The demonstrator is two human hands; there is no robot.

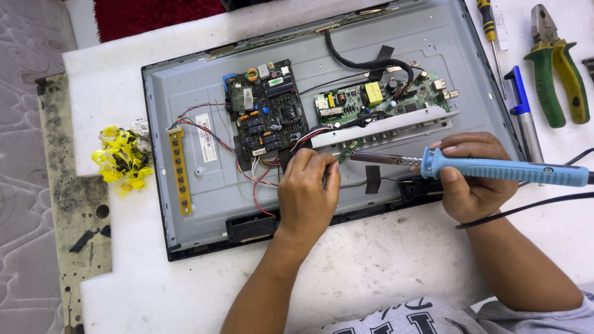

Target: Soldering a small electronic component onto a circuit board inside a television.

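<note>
Right hand [473,179] gripping blue soldering iron [495,168], left hand [307,188] pinching wires — white rectangular label [206,146] on grey panel [204,192].

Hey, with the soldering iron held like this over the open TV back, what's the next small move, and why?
Probably ease the soldering iron tip left to the spot the left hand pinches: the tip hovers just short of those fingers, near the green board's lower edge.

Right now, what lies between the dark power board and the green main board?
In the head view, between the dark power board and the green main board is bare grey metal back panel, crossed by one thin dark wire.
</note>
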